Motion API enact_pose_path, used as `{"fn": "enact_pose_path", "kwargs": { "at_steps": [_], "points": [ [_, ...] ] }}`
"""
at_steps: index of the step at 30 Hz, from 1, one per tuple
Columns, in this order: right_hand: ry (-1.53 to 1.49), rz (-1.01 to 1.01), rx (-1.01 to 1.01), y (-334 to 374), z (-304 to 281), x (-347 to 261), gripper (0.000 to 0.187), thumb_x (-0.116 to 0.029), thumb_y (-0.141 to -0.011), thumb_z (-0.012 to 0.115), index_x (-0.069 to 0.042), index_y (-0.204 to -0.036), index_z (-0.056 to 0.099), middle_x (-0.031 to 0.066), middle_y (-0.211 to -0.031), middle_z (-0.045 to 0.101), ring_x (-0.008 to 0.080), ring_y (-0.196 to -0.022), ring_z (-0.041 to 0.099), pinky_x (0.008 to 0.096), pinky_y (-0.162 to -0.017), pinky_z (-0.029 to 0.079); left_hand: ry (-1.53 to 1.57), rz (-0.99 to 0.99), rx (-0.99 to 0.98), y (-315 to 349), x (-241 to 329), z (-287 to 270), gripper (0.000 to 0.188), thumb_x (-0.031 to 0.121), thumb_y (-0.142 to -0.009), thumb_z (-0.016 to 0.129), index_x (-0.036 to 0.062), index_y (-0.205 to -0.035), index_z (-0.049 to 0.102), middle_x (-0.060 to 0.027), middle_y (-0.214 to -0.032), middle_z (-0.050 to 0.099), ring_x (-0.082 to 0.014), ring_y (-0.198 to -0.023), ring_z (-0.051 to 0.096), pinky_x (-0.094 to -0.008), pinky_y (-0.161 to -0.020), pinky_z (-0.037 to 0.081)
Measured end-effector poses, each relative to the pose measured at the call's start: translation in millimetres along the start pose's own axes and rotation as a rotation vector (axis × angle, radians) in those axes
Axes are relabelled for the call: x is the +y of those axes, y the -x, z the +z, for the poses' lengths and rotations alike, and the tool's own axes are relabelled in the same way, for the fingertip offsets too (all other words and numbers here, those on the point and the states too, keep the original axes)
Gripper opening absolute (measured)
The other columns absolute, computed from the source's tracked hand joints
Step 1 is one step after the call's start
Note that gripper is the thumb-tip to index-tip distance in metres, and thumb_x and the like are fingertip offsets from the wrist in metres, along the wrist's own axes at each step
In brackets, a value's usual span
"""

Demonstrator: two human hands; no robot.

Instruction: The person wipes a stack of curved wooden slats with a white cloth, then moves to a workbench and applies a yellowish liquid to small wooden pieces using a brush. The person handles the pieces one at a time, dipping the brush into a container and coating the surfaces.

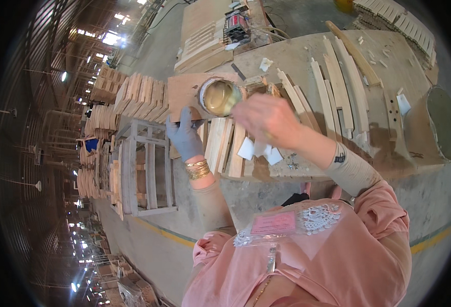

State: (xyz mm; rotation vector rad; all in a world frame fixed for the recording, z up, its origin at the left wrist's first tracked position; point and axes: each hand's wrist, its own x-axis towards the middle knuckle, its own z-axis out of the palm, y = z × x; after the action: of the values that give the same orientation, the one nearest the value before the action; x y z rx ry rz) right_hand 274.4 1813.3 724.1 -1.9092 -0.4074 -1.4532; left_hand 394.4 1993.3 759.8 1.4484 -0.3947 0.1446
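Observation:
A round pot (pixel 203 97) of yellowish liquid stands on a flat wooden board (pixel 182 89) at the table's near left part. My right hand (pixel 269 120) is closed beside the pot's right rim. Its grip is around what looks like a brush (pixel 229 104), whose pale end is blurred by motion over the liquid. In a grey glove, my left hand (pixel 185 135) bends its fingers over the near left corner of the board; the underside of this grip is hidden. Light wooden slats (pixel 218 140) lie by the left hand, near white scraps (pixel 260 151) below the right.
More long wooden pieces (pixel 333 84) lie across the table (pixel 292 56). A round drum-like container (pixel 440 123) stands at the right. On the left are a grey wooden frame (pixel 151 171) and stacked boards (pixel 142 97). Farther back, a small machine (pixel 237 26) sits beside more slats.

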Motion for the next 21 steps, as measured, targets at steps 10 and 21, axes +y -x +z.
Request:
{"fn": "enact_pose_path", "kwargs": {
  "at_steps": [10, 21],
  "points": [
    [0.042, 0.057, -0.075, 1.1, -8.1, -9.3, 0.009, -0.013, -0.076, 0.066, -0.006, -0.074, 0.062, 0.007, -0.068, 0.06, 0.0231, -0.064, 0.06, 0.0342, -0.058, 0.047, 0.003, 0.028, 0.021, 5.1, 8.3, 5.4, 0.029, 0.009, -0.085, 0.06, 0.0018, -0.111, 0.051, -0.0105, -0.104, 0.058, -0.0197, -0.087, 0.059, -0.0346, -0.065, 0.054],
    [-0.279, 0.403, 0.02, 3.0, -7.5, 1.8, 0.01, -0.008, -0.081, 0.062, 0.001, -0.082, 0.066, 0.0127, -0.07, 0.064, 0.0232, -0.058, 0.062, 0.0308, -0.054, 0.049, -0.023, 0.019, -0.009, 7.9, 0.0, 0.6, 0.029, 0.009, -0.084, 0.062, 0.0019, -0.111, 0.052, -0.0099, -0.102, 0.059, -0.0193, -0.084, 0.06, -0.0333, -0.062, 0.055]
  ]
}}
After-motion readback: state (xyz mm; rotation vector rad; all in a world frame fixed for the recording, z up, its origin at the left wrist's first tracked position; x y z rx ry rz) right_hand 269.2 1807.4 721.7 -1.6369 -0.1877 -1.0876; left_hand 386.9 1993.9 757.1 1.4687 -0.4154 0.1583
